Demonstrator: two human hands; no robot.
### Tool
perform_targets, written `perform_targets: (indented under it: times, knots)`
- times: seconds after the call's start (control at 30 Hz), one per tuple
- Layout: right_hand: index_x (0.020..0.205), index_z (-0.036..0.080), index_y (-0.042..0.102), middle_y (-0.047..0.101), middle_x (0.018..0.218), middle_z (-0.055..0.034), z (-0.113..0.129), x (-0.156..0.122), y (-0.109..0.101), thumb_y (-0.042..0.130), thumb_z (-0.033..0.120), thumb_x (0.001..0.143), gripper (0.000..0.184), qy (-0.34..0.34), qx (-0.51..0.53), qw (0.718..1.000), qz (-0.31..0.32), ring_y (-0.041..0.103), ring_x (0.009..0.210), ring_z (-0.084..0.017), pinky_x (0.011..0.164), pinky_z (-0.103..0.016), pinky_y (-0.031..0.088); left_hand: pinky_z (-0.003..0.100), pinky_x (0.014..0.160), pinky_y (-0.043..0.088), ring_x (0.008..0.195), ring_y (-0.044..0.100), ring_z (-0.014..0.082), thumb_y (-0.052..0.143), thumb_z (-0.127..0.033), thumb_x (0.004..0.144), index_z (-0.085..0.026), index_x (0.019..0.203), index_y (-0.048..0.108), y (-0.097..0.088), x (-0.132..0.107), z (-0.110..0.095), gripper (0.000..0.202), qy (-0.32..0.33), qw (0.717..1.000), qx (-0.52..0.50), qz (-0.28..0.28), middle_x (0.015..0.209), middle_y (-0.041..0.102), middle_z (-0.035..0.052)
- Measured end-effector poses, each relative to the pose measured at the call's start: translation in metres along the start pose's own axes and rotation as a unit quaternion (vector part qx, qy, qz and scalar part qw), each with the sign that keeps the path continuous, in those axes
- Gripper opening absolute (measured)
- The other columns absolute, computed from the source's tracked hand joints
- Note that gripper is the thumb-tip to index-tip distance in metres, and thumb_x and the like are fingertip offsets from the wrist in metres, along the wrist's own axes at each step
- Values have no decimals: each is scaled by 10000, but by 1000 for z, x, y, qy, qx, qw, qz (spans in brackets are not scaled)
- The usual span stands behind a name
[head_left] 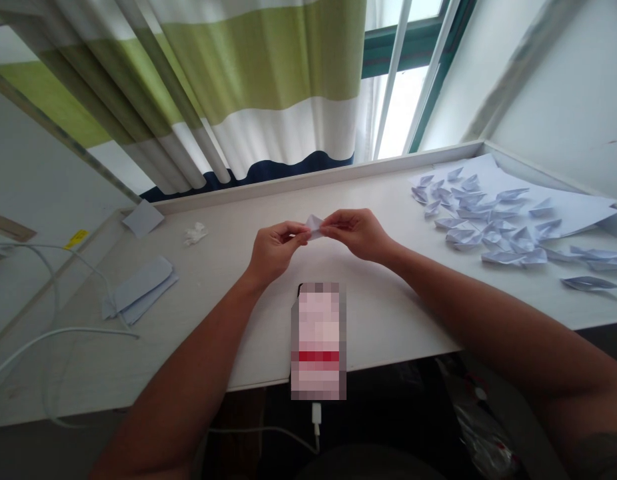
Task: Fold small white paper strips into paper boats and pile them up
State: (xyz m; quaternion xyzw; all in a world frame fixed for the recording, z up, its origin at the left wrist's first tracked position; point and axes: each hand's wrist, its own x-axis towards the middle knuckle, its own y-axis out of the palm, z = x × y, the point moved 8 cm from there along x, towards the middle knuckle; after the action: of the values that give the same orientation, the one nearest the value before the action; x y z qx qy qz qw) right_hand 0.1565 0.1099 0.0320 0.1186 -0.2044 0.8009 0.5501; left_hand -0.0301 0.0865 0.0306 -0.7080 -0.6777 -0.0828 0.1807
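Observation:
My left hand (pixel 274 250) and my right hand (pixel 356 232) meet over the middle of the white desk (pixel 228 300). Both pinch a small folded piece of white paper (pixel 314 225) between fingertips, left hand on its left end, right hand on its right end. The paper is held a little above the desk surface. A phone (pixel 318 340) lies at the desk's near edge just below my hands, its screen blurred out.
Several folded paper boats (pixel 481 217) lie scattered at the right on large white sheets (pixel 563 200). Cut paper slips (pixel 138 290) sit at the left, a paper square (pixel 142 218) and a crumpled scrap (pixel 195 234) behind them. White cables (pixel 53 333) run along the left; curtain and window behind.

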Motion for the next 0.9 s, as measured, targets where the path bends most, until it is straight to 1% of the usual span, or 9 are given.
perform_targets:
  times: [0.13, 0.23, 0.33, 0.43, 0.5, 0.57, 0.67, 0.8, 0.9]
  knots:
    - [872, 202, 844, 844, 939, -77, -3, 1, 3, 944, 512, 779, 339, 18, 36, 999, 22, 786, 895, -251, 905, -444, 638, 358, 783, 613, 743, 736, 186, 998, -421, 706, -184, 844, 838, 0, 1, -1, 318, -7, 1000, -26, 11, 816, 814, 56]
    - [852, 197, 818, 838, 902, -70, -7, 2, 3, 992, 524, 712, 396, 28, 71, 997, 19, 793, 877, -247, 876, -437, 651, 370, 814, 623, 763, 754, 192, 1023, -400, 657, -195, 986, 817, 1, 1, 2, 439, -38, 997, -62, 11, 808, 811, 33]
    - [920, 201, 773, 843, 902, -63, -13, 3, 2, 1024, 527, 668, 482, 44, 121, 992, 5, 804, 872, -237, 860, -432, 663, 369, 831, 624, 774, 760, 188, 1026, -367, 646, -190, 1090, 791, 1, 2, 4, 532, -56, 995, -79, 8, 816, 810, 27]
    - [997, 194, 765, 837, 870, -62, -18, 3, 2, 1006, 552, 700, 524, 65, 139, 988, 2, 805, 835, -224, 874, -446, 674, 359, 822, 621, 783, 753, 181, 1013, -332, 658, -177, 1106, 786, -1, 3, 5, 525, -56, 995, -84, -8, 847, 811, 32]
    - [982, 185, 782, 831, 865, -63, -17, 3, 4, 976, 562, 744, 487, 59, 126, 990, 7, 802, 829, -217, 885, -448, 675, 347, 790, 615, 816, 752, 187, 999, -335, 676, -178, 1103, 795, -2, 3, 5, 499, -55, 995, -78, -16, 899, 820, 44]
    - [968, 188, 787, 828, 871, -58, -15, 3, 6, 961, 552, 765, 452, 40, 115, 993, 10, 800, 838, -215, 880, -441, 672, 336, 754, 603, 839, 749, 196, 979, -363, 708, -181, 1062, 815, -1, 2, 4, 431, -55, 996, -65, -10, 933, 826, 58]
    - [987, 204, 774, 823, 868, -45, -11, 1, 10, 939, 549, 793, 429, 16, 101, 995, 14, 800, 858, -221, 870, -437, 666, 334, 736, 585, 814, 742, 198, 964, -413, 741, -180, 958, 835, 4, 0, 3, 344, -58, 997, -46, 10, 900, 825, 67]
    - [972, 222, 788, 823, 926, -46, 0, -1, 7, 866, 539, 879, 339, -25, 16, 1000, 6, 792, 878, -219, 894, -443, 657, 326, 722, 571, 785, 730, 189, 967, -434, 745, -184, 919, 837, 5, -1, 0, 331, -58, 997, -50, 7, 866, 822, 62]
    - [954, 231, 799, 818, 918, -42, 5, -2, 4, 814, 508, 933, 278, -43, -35, 998, 7, 787, 877, -215, 907, -445, 654, 318, 693, 566, 779, 721, 188, 963, -461, 754, -189, 891, 828, 4, 0, -1, 333, -51, 997, -50, -4, 852, 814, 60]
